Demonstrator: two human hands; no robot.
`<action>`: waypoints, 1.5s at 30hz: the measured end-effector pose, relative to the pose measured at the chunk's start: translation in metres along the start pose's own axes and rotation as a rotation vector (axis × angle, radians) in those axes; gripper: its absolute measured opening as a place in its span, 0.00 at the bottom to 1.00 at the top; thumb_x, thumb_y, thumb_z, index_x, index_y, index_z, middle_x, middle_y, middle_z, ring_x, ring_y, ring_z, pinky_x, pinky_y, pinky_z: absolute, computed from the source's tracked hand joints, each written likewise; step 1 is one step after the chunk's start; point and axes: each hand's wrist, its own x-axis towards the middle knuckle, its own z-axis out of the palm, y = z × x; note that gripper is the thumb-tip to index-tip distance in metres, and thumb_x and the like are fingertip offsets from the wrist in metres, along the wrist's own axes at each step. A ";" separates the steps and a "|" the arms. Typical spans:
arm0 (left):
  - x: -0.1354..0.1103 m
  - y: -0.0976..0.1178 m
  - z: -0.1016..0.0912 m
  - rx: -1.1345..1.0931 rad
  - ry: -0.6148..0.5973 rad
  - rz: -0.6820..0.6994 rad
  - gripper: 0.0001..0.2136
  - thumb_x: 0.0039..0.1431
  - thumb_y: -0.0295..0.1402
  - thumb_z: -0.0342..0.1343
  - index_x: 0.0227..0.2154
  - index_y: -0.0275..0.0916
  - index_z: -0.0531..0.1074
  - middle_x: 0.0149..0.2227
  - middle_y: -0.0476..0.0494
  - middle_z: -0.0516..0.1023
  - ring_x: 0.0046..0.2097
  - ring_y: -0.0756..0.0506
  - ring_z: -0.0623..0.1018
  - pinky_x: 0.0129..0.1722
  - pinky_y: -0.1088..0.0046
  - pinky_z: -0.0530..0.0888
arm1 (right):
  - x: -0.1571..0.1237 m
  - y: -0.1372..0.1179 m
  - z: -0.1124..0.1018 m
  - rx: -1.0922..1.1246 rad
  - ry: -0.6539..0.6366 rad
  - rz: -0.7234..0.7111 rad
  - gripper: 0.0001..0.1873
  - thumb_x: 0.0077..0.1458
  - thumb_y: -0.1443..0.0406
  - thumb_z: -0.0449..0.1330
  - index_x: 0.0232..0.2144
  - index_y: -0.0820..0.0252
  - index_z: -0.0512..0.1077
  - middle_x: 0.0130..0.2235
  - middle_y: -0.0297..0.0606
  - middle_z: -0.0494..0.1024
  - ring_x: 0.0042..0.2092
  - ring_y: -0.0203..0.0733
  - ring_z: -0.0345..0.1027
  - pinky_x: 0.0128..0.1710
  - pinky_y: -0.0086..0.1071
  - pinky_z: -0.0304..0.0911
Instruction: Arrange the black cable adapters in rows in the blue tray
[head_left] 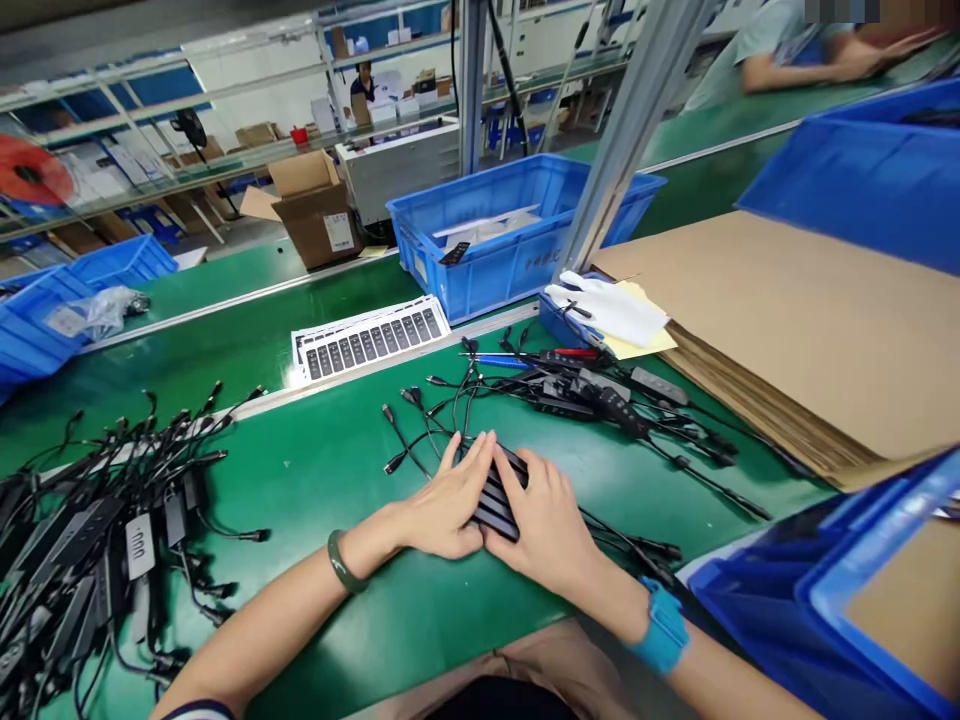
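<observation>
My left hand point(442, 505) and my right hand point(544, 520) press from both sides on a small row of black controller boxes point(499, 495) lying on the green table point(322, 470). Fingers of both hands lie flat along the boxes' sides and tops. Black cables point(427, 420) trail from the boxes toward the far side. I wear a dark green bangle on the left wrist and a blue band on the right.
A heap of black cabled controllers point(97, 540) lies at the left. More controllers point(600, 395) lie behind my hands. A label sheet point(367, 340), blue bins point(495, 235), a cardboard stack point(810, 330) and white gloves point(607, 305) surround them. Another person leans at the top right.
</observation>
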 end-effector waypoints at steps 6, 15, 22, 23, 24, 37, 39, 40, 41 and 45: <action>-0.010 0.047 -0.006 -0.276 0.923 -0.199 0.12 0.63 0.37 0.54 0.47 0.38 0.70 0.47 0.37 0.74 0.50 0.42 0.73 0.52 0.61 0.70 | 0.045 0.034 -0.052 1.063 -0.427 0.394 0.37 0.47 0.51 0.59 0.57 0.63 0.70 0.50 0.52 0.75 0.51 0.59 0.68 0.53 0.54 0.63; 0.058 0.053 0.006 -1.639 0.319 -0.345 0.38 0.41 0.63 0.64 0.49 0.39 0.73 0.50 0.36 0.76 0.50 0.41 0.76 0.48 0.65 0.71 | 0.042 0.068 -0.113 1.896 -0.713 0.659 0.28 0.60 0.50 0.44 0.40 0.62 0.75 0.35 0.47 0.81 0.37 0.50 0.75 0.41 0.46 0.71; 0.148 0.080 -0.021 -1.932 0.645 -0.496 0.15 0.63 0.43 0.58 0.37 0.32 0.75 0.32 0.44 0.80 0.41 0.46 0.80 0.56 0.59 0.71 | -0.052 0.102 -0.162 1.297 -0.357 0.391 0.32 0.49 0.50 0.61 0.52 0.63 0.75 0.39 0.42 0.79 0.39 0.47 0.71 0.44 0.43 0.69; 0.161 0.086 -0.019 -1.894 0.617 -0.552 0.09 0.65 0.35 0.57 0.34 0.34 0.75 0.29 0.47 0.78 0.39 0.47 0.80 0.56 0.56 0.72 | -0.070 0.107 -0.174 1.105 -0.297 0.326 0.36 0.49 0.50 0.62 0.57 0.61 0.71 0.43 0.43 0.77 0.43 0.49 0.71 0.48 0.45 0.67; 0.175 0.092 -0.014 -1.841 0.567 -0.591 0.07 0.64 0.30 0.57 0.31 0.34 0.74 0.27 0.49 0.77 0.38 0.47 0.80 0.55 0.54 0.73 | -0.090 0.114 -0.186 0.898 -0.245 0.285 0.39 0.49 0.52 0.62 0.61 0.58 0.67 0.49 0.44 0.74 0.47 0.52 0.69 0.52 0.48 0.64; 0.322 0.186 0.152 -1.270 0.119 -0.598 0.16 0.52 0.18 0.59 0.45 0.36 0.75 0.48 0.38 0.77 0.49 0.45 0.78 0.53 0.65 0.74 | -0.320 0.328 -0.213 -0.431 0.062 0.306 0.52 0.51 0.59 0.59 0.70 0.66 0.37 0.59 0.59 0.62 0.58 0.63 0.60 0.56 0.54 0.61; 0.309 0.184 0.152 -1.200 0.079 -0.548 0.20 0.47 0.18 0.63 0.45 0.38 0.77 0.49 0.39 0.77 0.54 0.42 0.75 0.58 0.64 0.69 | -0.329 0.346 -0.203 -0.432 0.087 0.330 0.50 0.53 0.58 0.57 0.70 0.66 0.37 0.61 0.58 0.62 0.59 0.61 0.60 0.58 0.54 0.60; 0.298 0.182 0.147 -1.175 0.046 -0.526 0.20 0.44 0.18 0.64 0.43 0.38 0.79 0.49 0.40 0.78 0.55 0.41 0.74 0.59 0.63 0.68 | -0.332 0.351 -0.198 -0.438 0.095 0.332 0.49 0.54 0.58 0.56 0.70 0.65 0.39 0.61 0.58 0.62 0.61 0.61 0.59 0.59 0.54 0.59; 0.285 0.179 0.141 -1.139 0.005 -0.498 0.19 0.43 0.18 0.65 0.40 0.38 0.80 0.47 0.40 0.79 0.55 0.40 0.74 0.59 0.63 0.68 | -0.334 0.353 -0.194 -0.447 0.101 0.334 0.47 0.55 0.57 0.56 0.70 0.64 0.41 0.63 0.57 0.61 0.62 0.62 0.56 0.60 0.55 0.57; 0.228 0.160 0.108 -0.796 -0.213 -0.283 0.14 0.52 0.29 0.62 0.43 0.38 0.80 0.43 0.40 0.82 0.46 0.39 0.79 0.47 0.66 0.74 | -0.342 0.351 -0.181 -0.446 0.143 0.393 0.41 0.56 0.53 0.52 0.68 0.63 0.52 0.67 0.58 0.54 0.67 0.64 0.49 0.61 0.61 0.52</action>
